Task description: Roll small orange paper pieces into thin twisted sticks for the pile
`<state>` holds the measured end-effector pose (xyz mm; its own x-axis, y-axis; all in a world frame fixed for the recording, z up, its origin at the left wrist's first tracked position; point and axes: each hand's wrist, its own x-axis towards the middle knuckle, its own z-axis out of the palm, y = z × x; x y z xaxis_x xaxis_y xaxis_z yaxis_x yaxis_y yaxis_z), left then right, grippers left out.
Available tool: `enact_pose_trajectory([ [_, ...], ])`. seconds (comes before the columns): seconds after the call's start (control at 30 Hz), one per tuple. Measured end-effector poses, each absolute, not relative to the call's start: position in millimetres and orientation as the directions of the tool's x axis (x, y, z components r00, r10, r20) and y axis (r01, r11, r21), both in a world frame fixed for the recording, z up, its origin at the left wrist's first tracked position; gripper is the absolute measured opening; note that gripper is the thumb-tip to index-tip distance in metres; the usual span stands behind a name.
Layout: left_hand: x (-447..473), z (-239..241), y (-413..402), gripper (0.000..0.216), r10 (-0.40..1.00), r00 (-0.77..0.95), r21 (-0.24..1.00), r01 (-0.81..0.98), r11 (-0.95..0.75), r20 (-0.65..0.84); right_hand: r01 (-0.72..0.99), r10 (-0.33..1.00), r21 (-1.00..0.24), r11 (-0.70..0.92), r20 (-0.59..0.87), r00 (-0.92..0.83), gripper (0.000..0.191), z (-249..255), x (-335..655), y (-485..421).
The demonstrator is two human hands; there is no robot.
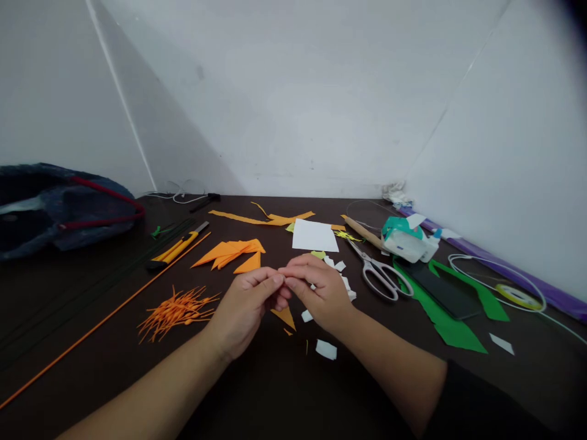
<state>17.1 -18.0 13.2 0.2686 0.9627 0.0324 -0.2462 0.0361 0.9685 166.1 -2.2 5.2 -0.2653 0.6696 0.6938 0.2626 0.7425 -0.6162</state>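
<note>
My left hand [245, 305] and my right hand [318, 290] meet over the dark table [114, 379], fingertips pinched together around something too small to make out. Just below them lies a small orange paper triangle [285, 316]. Several white paper scraps [326, 349] are scattered around my right hand. A heap of thin orange paper slivers [177, 310] lies left of my left hand. Folded orange paper pieces [233, 253] rest beyond my left hand.
Scissors [378, 274] lie right of my hands, beside green paper [452, 321] and a glue bottle [408, 239]. A white sheet [315, 236] sits behind. A yellow utility knife [177, 247], a long orange stick [101, 324] and a dark bag [59, 205] are at left. Tape roll [518, 296] far right.
</note>
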Motion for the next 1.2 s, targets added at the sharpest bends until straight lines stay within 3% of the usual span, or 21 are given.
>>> enact_pose_trajectory([
  [0.17, 19, 10, -18, 0.014, 0.982, 0.182, 0.98, -0.198, -0.015, 0.051, 0.251, 0.703, -0.657, 0.711, 0.67, -0.238, 0.017, 0, 161, 3],
  [0.37, 15, 8, -13, 0.02, 0.966, 0.257, 0.949, -0.302, 0.095, -0.015, 0.32, 0.693, -0.617, 0.719, 0.669, -0.268, 0.008, 0, 159, 15],
  [0.43, 11, 11, -8, 0.023, 0.958, 0.286, 0.986, -0.156, 0.055, -0.008, 0.375, 0.703, -0.6, 0.707, 0.655, -0.278, 0.009, 1, 161, 18],
  [0.5, 4, 13, -2, 0.023, 0.956, 0.284, 0.987, 0.122, -0.108, 0.069, 0.458, 0.747, -0.604, 0.652, 0.617, -0.247, 0.009, 2, 166, 20],
  [0.57, -3, 11, 6, 0.017, 0.944, 0.235, 0.857, 0.41, -0.313, 0.233, 0.521, 0.802, -0.639, 0.566, 0.573, -0.168, 0.012, 3, 171, 22],
  [0.63, -9, 5, 13, 0.015, 0.911, 0.237, 0.686, 0.601, -0.41, 0.337, 0.524, 0.848, -0.7, 0.484, 0.524, -0.082, 0.021, 4, 177, 24],
  [0.77, -8, -9, 22, 0.016, 0.886, 0.4, 0.4, 0.791, -0.462, 0.233, 0.49, 0.869, -0.758, 0.43, 0.494, 0.001, 0.036, 5, 182, 25],
  [0.9, -6, -10, 28, 0.02, 0.889, 0.418, 0.277, 0.846, -0.455, 0.185, 0.395, 0.911, -0.835, 0.384, 0.412, -0.017, 0.034, 3, 181, 24],
  [1.03, -32, 1, 43, 0.023, 0.94, 0.162, 0.345, 0.901, -0.265, 0.299, 0.294, 0.95, -0.903, 0.313, 0.3, -0.09, 0.01, 0, 180, 26],
  [1.13, -55, 3, 51, 0.024, 0.992, 0.079, 0.379, 0.919, -0.11, 0.096, 0.292, 0.946, -0.904, 0.311, 0.325, -0.002, 0.017, -3, 183, 30],
  [1.2, -60, -1, 54, 0.025, 0.992, 0.118, 0.367, 0.922, -0.122, 0.034, 0.231, 0.936, -0.918, 0.322, 0.345, 0.067, 0.029, -5, 185, 34],
])
